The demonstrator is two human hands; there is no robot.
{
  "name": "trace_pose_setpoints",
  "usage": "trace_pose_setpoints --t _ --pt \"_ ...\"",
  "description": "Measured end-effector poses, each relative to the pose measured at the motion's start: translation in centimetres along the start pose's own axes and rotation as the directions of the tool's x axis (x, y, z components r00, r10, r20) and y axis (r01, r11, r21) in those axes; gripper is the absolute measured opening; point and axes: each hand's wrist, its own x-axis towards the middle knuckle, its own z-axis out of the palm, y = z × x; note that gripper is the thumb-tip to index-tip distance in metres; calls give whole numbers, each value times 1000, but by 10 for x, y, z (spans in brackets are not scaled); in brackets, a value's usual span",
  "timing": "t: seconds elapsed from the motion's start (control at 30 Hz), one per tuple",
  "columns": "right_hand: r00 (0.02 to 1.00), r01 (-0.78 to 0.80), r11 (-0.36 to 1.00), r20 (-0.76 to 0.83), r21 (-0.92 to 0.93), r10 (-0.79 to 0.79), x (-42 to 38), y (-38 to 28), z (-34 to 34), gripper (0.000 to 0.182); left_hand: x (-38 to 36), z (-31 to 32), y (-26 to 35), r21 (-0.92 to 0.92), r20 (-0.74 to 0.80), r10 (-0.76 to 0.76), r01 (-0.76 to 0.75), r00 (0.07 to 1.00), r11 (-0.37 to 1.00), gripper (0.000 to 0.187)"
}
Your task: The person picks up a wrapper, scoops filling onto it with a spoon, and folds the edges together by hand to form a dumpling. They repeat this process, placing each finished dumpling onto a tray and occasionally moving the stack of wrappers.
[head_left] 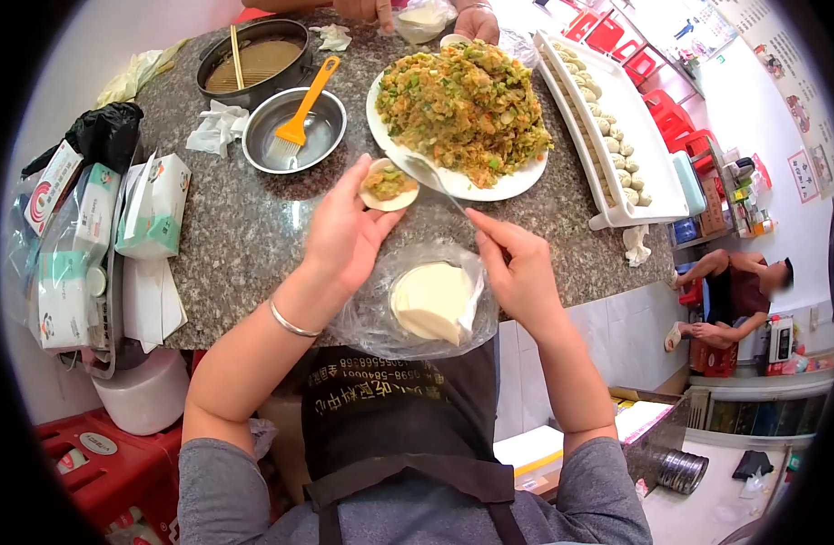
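Observation:
My left hand (346, 234) holds a round dumpling wrapper (389, 184) with a dab of filling on it, on its fingertips. My right hand (517, 263) pinches the handle of a thin metal spoon (432, 178) whose tip reaches the edge of the filling pile. The white plate (512, 184) carries a big heap of chopped green and orange filling (462, 103). A stack of round wrappers (432, 300) lies in a clear plastic bag just below my hands, at the counter's near edge.
A white tray (657, 168) of finished dumplings stands at the right. A metal bowl (323, 145) holds an orange brush, and behind it stands a dark pot (253, 64) with chopsticks. Tissue packs (149, 204) lie left. Another person's hands (476, 20) work at the far edge.

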Motion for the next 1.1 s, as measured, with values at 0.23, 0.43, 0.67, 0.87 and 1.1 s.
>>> trace_pose_setpoints --t 0.23,0.43,0.67,0.87,1.1 --pt "997 -58 998 62 37 56 4 -12 -4 26 2 -2 2 -71 52 -24 28 998 997 42" --pt "992 -124 971 60 203 114 -2 -10 -9 29 3 -10 14 -45 11 78 -78 997 996 36" --pt "970 -159 982 202 105 135 -1 -16 -20 26 -36 -33 26 13 90 -45 44 995 999 35" --pt "979 118 987 179 -107 -98 14 -16 -12 26 -45 -31 15 21 71 -74 73 995 997 42" --pt "964 -40 999 266 23 32 1 -28 -27 24 -48 -23 7 -36 92 -88 91 992 995 34"
